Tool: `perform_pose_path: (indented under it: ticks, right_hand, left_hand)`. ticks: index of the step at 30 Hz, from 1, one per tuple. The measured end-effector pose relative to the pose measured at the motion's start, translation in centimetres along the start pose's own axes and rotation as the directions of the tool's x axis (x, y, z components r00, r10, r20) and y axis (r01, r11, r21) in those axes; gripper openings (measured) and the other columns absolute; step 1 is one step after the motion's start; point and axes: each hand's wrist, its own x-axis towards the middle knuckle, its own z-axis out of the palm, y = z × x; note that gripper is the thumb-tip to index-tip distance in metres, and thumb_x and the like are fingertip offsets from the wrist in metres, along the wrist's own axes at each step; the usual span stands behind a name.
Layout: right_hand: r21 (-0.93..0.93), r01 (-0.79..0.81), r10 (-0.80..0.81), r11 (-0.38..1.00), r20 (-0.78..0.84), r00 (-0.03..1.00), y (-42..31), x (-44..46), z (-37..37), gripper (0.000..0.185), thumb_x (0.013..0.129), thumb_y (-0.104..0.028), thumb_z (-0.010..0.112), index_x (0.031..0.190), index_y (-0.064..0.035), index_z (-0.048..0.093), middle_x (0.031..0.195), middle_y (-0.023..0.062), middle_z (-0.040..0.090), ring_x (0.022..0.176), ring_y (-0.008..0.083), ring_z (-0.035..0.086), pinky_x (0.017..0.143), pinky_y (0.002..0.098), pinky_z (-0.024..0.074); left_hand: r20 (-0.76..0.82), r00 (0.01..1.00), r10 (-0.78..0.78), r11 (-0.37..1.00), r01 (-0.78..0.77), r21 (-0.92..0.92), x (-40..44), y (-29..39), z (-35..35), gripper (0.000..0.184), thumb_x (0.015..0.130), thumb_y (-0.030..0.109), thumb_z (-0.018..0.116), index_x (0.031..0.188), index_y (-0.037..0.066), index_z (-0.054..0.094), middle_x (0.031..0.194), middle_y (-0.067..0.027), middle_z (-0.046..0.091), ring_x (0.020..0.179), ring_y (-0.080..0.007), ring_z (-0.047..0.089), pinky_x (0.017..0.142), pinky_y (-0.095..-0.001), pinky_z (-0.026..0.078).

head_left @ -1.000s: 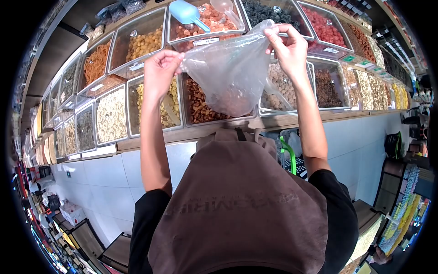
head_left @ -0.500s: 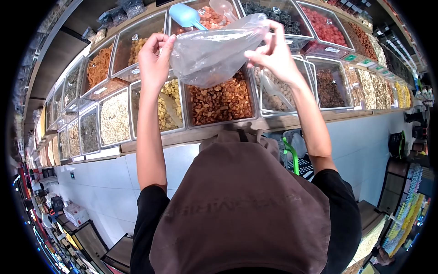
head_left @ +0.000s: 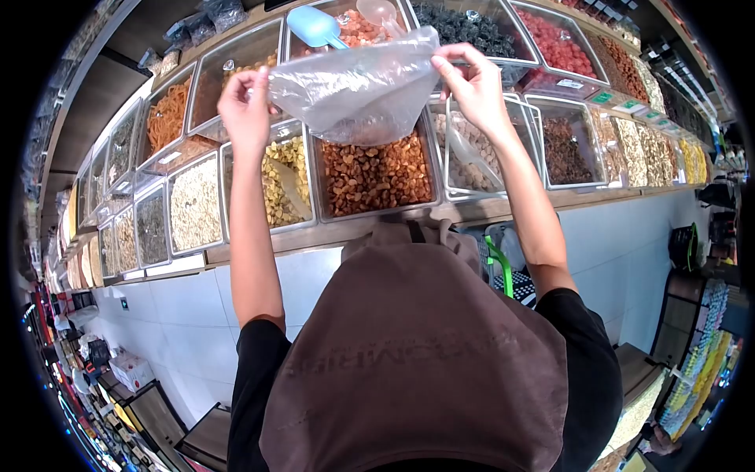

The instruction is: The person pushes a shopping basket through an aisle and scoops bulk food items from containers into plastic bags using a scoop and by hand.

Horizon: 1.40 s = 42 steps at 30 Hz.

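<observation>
A clear plastic bag (head_left: 358,90) is stretched between my two hands above the bins. My left hand (head_left: 245,110) pinches its left edge, fingers closed. At the upper right edge, my right hand (head_left: 476,86) grips the bag between thumb and fingers. The bag hangs slack in the middle, with nothing visible inside. Directly below it sits a bin of brown raisin-like dried fruit (head_left: 376,179). Behind the bag, a light blue scoop (head_left: 313,27) and a clear scoop (head_left: 379,11) rest in a bin of orange-pink pieces (head_left: 358,30).
Yellow dried fruit (head_left: 285,185) fills a bin to the left, with a scoop in it. To the right is a lidded bin of pale pieces (head_left: 472,157). Dark (head_left: 464,31) and red dried fruit (head_left: 554,43) stand behind. A wooden ledge (head_left: 314,238) runs along the front.
Both hands have shifted slightly left, the left hand farther, and the bag is drawn out wider and flatter between them. My right fingers have closed more on its edge.
</observation>
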Motion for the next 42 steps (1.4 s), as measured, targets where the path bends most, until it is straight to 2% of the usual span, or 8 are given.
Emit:
perform_pose_path:
  ticks: [4,8,11,12,17,31,36,42]
  right_hand:
    - [-0.097,-0.012,0.013,0.995,0.016,1.000,0.2,0.9,-1.0,0.028,0.094,-0.026,0.070,0.112,-0.0037,0.066,0.095,0.0083,0.069,0.063,0.0058,0.062,0.058,0.0249,0.0475]
    - [-0.756,0.076,-0.128,0.650,-0.010,0.992,5.6,-0.8,-4.2,0.041,0.092,-0.034,0.068,0.111,0.0015,0.064,0.105,0.0228,0.067,0.088,0.0345,0.069,0.075,0.0439,0.0542]
    - [-0.877,-0.321,0.337,0.359,-0.199,0.920,9.7,-5.4,-6.0,0.049,0.092,-0.036,0.064,0.121,0.0031,0.055,0.116,0.0276,0.061,0.099,0.0452,0.066,0.082,0.0505,0.0556]
    - [-0.880,-0.364,0.362,0.306,-0.247,0.899,12.1,-7.6,-6.8,0.055,0.092,-0.040,0.065,0.125,0.0019,0.053,0.117,0.0283,0.060,0.099,0.0447,0.066,0.082,0.0504,0.0559]
    - [-0.881,-0.449,0.481,0.148,-0.332,0.811,14.2,-12.6,-7.6,0.059,0.095,-0.044,0.060,0.130,0.0004,0.045,0.121,0.0313,0.061,0.102,0.0452,0.066,0.084,0.0513,0.0555]
    - [-0.803,-0.398,0.417,0.444,-0.209,0.885,17.9,-12.0,-9.3,0.028,0.093,-0.018,0.065,0.102,0.0072,0.055,0.093,0.0312,0.067,0.094,0.0497,0.065,0.082,0.0535,0.0514]
    - [-0.752,-0.399,0.401,0.525,-0.195,0.895,15.0,-12.9,-4.7,0.026,0.092,-0.018,0.064,0.102,0.0052,0.056,0.091,0.0299,0.067,0.091,0.0473,0.066,0.081,0.0527,0.0508]
    - [-0.666,-0.371,0.459,0.647,-0.049,0.887,12.5,-12.7,2.5,0.027,0.095,-0.021,0.060,0.103,0.0040,0.056,0.089,0.0311,0.067,0.089,0.0478,0.066,0.079,0.0528,0.0518]
  left_hand:
    - [-0.215,0.970,0.114,0.993,-0.116,0.004,0.2,5.6,-3.0,0.021,0.100,0.023,0.063,0.095,0.003,0.065,0.089,-0.0066,0.065,0.072,-0.0097,0.061,0.055,-0.0222,0.053]
    - [-0.191,0.917,0.350,0.937,-0.341,0.078,-5.4,10.2,-7.2,0.013,0.099,0.016,0.062,0.093,0.005,0.065,0.103,-0.0118,0.069,0.098,-0.0205,0.066,0.087,-0.0351,0.055]
    - [0.169,0.899,0.403,0.910,-0.413,0.024,-12.5,6.7,-6.1,0.006,0.089,0.004,0.070,0.091,0.004,0.064,0.102,-0.0118,0.070,0.106,-0.0251,0.067,0.093,-0.0372,0.052]
    - [0.345,0.885,0.313,0.833,-0.430,0.347,-14.3,6.3,-5.7,0.012,0.083,-0.002,0.073,0.088,0.002,0.062,0.103,-0.0139,0.069,0.107,-0.0279,0.067,0.092,-0.0383,0.051]
    - [0.403,0.876,-0.265,0.806,-0.028,0.592,-20.4,-6.3,-8.5,0.012,0.083,-0.001,0.071,0.091,0.000,0.061,0.105,-0.0188,0.064,0.108,-0.0382,0.061,0.091,-0.0422,0.050]
    - [-0.009,0.975,-0.222,0.586,0.140,0.798,-18.8,-18.0,-25.6,0.009,0.086,0.004,0.066,0.082,0.000,0.060,0.095,-0.0174,0.064,0.093,-0.0383,0.061,0.085,-0.0468,0.048]
    - [-0.044,0.956,-0.292,0.512,0.194,0.837,-18.0,-17.3,-25.5,0.057,0.100,0.019,0.051,0.151,0.004,0.033,0.141,-0.0239,0.048,0.132,-0.0406,0.046,0.109,-0.0506,0.037]
    - [0.189,0.927,-0.325,0.402,-0.046,0.914,-17.3,-19.7,-20.9,0.061,0.103,0.040,0.046,0.155,0.011,0.033,0.159,-0.0217,0.029,0.148,-0.0367,0.026,0.120,-0.0497,0.021]
